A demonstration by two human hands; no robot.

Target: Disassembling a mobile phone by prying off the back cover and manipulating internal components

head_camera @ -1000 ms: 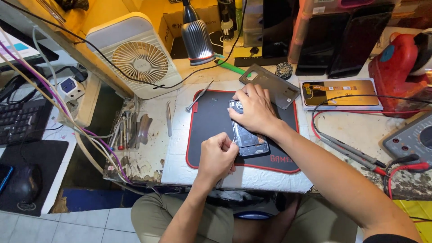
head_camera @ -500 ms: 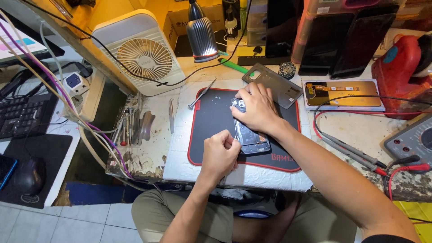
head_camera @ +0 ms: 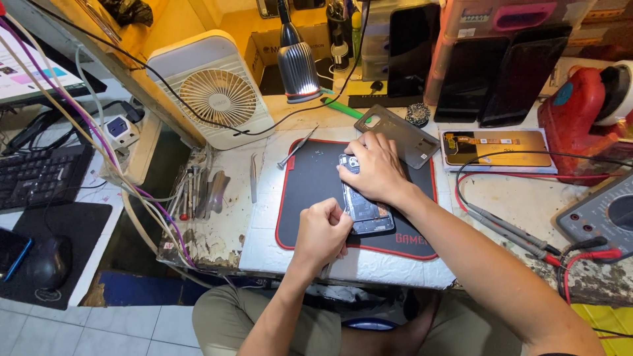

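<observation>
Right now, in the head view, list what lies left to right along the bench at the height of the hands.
Keyboard → tweezers → left hand → opened phone under the right hand → probe leads → multimeter.

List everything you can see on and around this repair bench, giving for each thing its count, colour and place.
opened phone: one, dark, on the mat
mat: one, black with red edge, bench centre
back cover: one, grey, mat's far edge
fan: one, white, far left
lamp: one, silver, beside the fan
tweezers: one, metal, left of the mat
meter: one, grey, right edge
keyboard: one, black, side desk
mouse: one, black, below the keyboard
left hand: closed fist at the phone's near end
right hand: pressing on the phone
</observation>
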